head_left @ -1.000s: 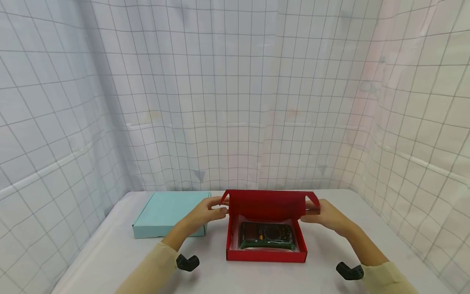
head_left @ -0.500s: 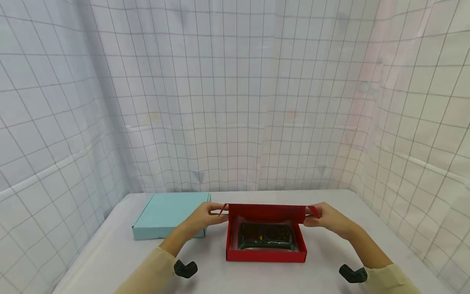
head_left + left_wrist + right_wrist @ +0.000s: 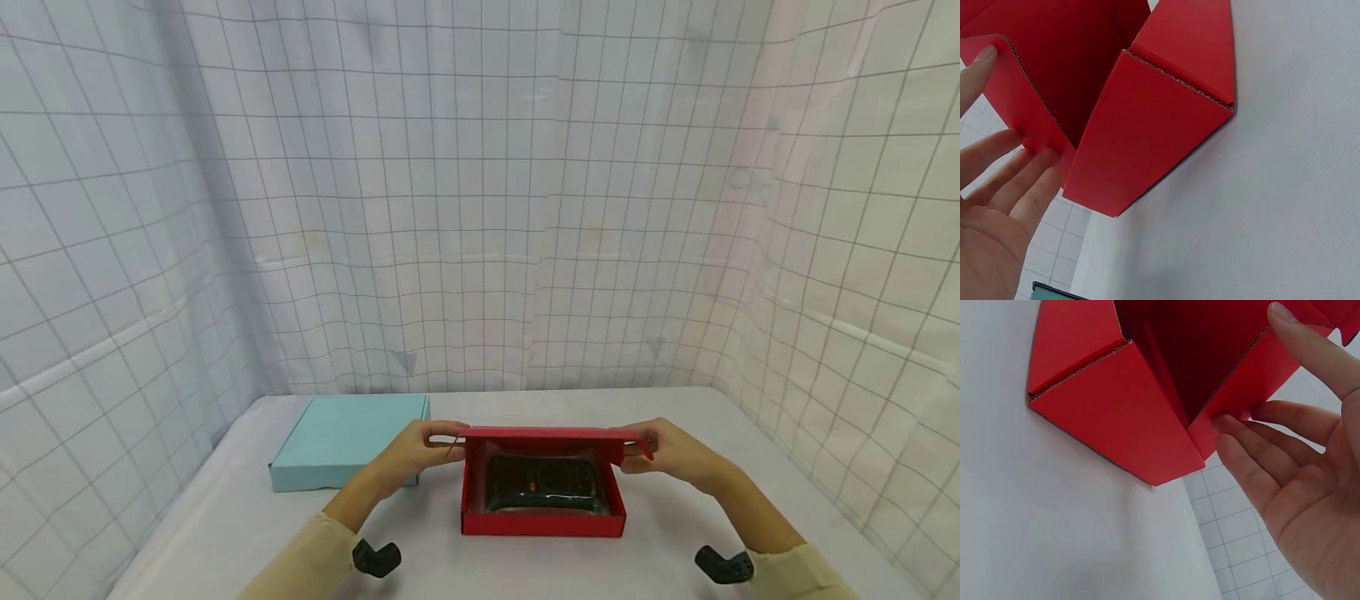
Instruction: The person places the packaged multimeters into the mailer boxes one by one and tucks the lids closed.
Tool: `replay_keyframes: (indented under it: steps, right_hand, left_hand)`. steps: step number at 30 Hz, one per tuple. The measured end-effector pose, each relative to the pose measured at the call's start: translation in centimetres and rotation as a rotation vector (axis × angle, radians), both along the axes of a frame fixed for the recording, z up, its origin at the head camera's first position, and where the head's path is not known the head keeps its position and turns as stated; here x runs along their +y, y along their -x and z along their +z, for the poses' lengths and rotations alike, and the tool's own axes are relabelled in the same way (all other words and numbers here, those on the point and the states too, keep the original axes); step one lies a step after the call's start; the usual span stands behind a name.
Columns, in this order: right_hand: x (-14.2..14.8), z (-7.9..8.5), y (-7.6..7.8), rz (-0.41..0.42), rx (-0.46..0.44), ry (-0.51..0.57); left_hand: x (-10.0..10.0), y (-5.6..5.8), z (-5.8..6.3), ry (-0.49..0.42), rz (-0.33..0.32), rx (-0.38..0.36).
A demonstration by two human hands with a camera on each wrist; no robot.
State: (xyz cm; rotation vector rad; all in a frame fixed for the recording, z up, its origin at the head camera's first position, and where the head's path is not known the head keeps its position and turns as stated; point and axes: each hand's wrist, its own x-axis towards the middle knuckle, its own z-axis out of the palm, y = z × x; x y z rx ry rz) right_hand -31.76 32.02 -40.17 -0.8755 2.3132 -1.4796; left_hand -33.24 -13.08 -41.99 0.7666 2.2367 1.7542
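Note:
A red cardboard box (image 3: 543, 525) sits on the table with its lid (image 3: 547, 432) partly lowered over it. Inside lies a dark multimeter (image 3: 543, 483) in clear plastic wrap, its far part shaded by the lid. My left hand (image 3: 412, 446) is at the lid's left end; in the left wrist view its thumb and fingertips touch the left side flap (image 3: 1013, 94) from outside. At the opposite end, my right hand (image 3: 670, 448) touches the right side flap (image 3: 1263, 375) with extended thumb and fingers, as the right wrist view shows.
A flat light-blue box (image 3: 348, 437), closed, lies left of the red box, close behind my left forearm. White grid-patterned curtains (image 3: 480, 208) surround the white table (image 3: 570, 575) at the back and both sides. Black wrist devices (image 3: 377, 558) hang below my sleeves.
The red lid has swung down toward me, from tilted upright to nearly level. Both hands have lowered slightly with its side flaps. The multimeter and the light-blue box have stayed in place.

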Motion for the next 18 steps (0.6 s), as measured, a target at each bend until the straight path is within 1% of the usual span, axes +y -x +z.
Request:
replay_keyframes:
  steps: [7,11,14,18]
  right_hand:
    - [0.22,-0.16,-0.07,0.022,-0.046,0.022]
    - [0.48,-0.34,-0.11,0.029,-0.05,0.02]
    - [0.58,-0.47,-0.12,0.028,-0.065,0.028]
    - [0.65,-0.52,-0.21,0.009,-0.065,0.01]
  left_hand:
    - [0.06,-0.29,-0.21,0.009,0.021,-0.009]
    - [0.19,-0.36,-0.26,0.012,0.03,-0.019]
    - [0.17,-0.42,-0.38,0.005,0.028,-0.032]
    - [0.02,-0.55,-0.7,-0.005,0.02,-0.059]
